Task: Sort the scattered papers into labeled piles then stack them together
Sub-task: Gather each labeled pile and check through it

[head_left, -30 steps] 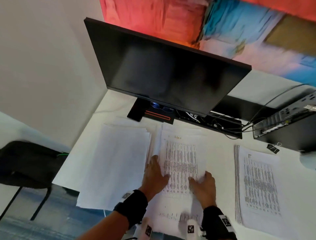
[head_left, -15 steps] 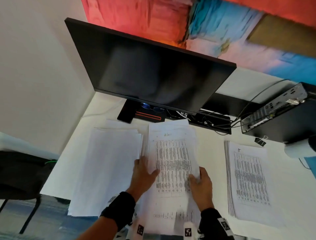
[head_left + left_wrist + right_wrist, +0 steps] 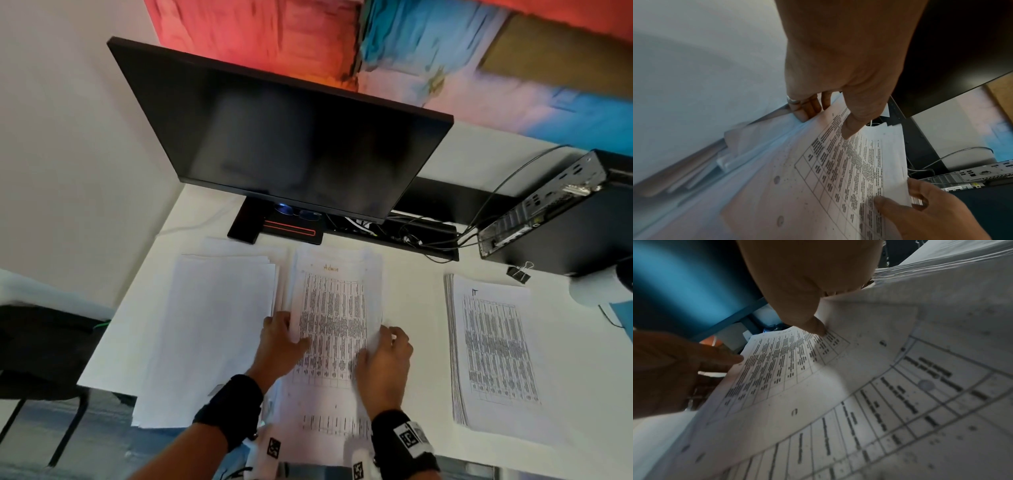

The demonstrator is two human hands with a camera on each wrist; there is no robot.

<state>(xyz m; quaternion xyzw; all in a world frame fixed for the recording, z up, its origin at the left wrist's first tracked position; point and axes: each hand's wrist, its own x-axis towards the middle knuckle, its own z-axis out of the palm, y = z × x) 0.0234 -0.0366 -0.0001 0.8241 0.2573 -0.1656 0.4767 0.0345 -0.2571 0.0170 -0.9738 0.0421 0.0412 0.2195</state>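
Three paper piles lie on the white desk point(image 3: 411, 308). The middle pile point(image 3: 332, 308) shows a printed table headed "Admin" in orange. My left hand point(image 3: 286, 334) grips its left edge, thumb on top point(image 3: 851, 128), fingers point(image 3: 807, 108) under the sheets. My right hand point(image 3: 380, 342) grips its right edge, thumb point(image 3: 813, 324) pressing on the top sheet point(image 3: 789, 361). That edge curls upward. A pile of blank-faced sheets point(image 3: 212, 329) lies to the left, a neat pile headed "IT" point(image 3: 493, 346) to the right.
A black monitor point(image 3: 284, 137) on its stand point(image 3: 274, 229) rises just behind the piles. A small black computer point(image 3: 565, 212) with cables sits at the back right, with a binder clip point(image 3: 519, 272) beside it. A dark chair point(image 3: 41, 349) stands left of the desk.
Both hands went from lying flat on the middle pile to gripping its side edges. The pile's top with the "Admin" heading has come into plain view.
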